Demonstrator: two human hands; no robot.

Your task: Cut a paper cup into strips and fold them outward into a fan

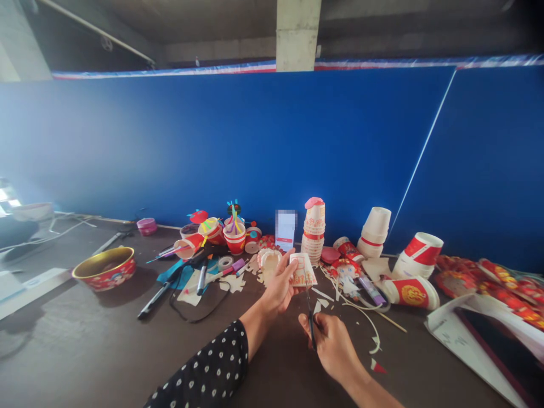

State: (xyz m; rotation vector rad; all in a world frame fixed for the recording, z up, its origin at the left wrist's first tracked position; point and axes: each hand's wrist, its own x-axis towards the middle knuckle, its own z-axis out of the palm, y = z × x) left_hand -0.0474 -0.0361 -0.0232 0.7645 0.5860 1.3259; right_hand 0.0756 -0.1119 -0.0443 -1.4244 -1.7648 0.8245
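My left hand (278,286) holds a piece of white paper cup (304,268) with a red and gold print, pinched between thumb and fingers. In my right hand (334,343) is a pair of scissors (310,314), the fingers closed round its handles. The blades point up at the lower edge of the cup piece; whether they touch it I cannot tell. White paper scraps (322,304) lie on the table just beyond the scissors. Behind my left hand a phone (285,229) stands upright.
A tall stack of paper cups (313,232) stands behind the hands, more cups (374,232) to its right. Decorated cups (234,237), markers (203,277) and a red-gold bowl (105,269) lie left. At right sits a dark tablet (497,345) on white card. A blue partition (255,141) closes the back.
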